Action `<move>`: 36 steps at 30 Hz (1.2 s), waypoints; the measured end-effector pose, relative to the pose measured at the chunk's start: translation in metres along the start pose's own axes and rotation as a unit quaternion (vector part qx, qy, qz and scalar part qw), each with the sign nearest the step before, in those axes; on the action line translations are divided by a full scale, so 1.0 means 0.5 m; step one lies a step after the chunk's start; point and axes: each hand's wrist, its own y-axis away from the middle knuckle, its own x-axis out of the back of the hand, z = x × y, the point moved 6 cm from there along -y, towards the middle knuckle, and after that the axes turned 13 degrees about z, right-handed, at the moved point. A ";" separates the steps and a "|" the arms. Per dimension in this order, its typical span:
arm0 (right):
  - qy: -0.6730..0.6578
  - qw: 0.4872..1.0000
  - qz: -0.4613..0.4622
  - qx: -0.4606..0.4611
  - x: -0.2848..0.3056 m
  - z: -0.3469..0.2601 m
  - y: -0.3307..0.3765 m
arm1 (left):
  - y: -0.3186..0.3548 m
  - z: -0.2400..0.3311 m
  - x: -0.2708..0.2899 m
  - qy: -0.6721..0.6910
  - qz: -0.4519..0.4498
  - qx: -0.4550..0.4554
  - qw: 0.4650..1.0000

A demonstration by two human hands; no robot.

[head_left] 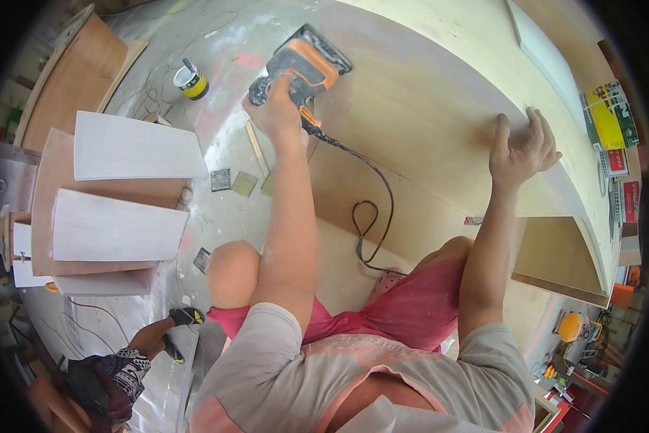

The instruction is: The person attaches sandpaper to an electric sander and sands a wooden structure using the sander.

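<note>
Left hand (277,108) wraps the orange sander (303,65) on the plywood panel's (425,123) left end; right hand (523,148), fingers spread, presses flat farther right along its length.

The large plywood panel (440,115) serves as landmark; the sander (303,65) sits at its left edge, gripped from behind by the left hand (277,115); the right hand (523,151) lies flat on the panel's right part, well apart from the sander; the sander's cord (371,209) trails from the tool toward the person, looping on a lower board just before the panel; left of the panel, on the floor, stands a small can (192,79); farther left lie stacked boards (115,195); small sandpaper squares (232,182) lie between those boards and the panel; boxes (612,115) lie beyond the panel's right edge.
</note>
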 end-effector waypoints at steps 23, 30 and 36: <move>-0.039 0.993 0.068 -0.085 -0.032 -0.008 0.026 | -0.019 0.004 -0.004 -0.112 -0.030 -0.272 0.955; -0.035 0.992 0.069 -0.103 -0.006 0.007 0.042 | -0.021 -0.069 -0.005 -0.020 -0.073 0.008 0.997; -0.078 0.988 0.055 -0.124 0.010 -0.047 0.094 | -0.037 -0.018 0.023 -0.061 -0.126 -0.237 0.961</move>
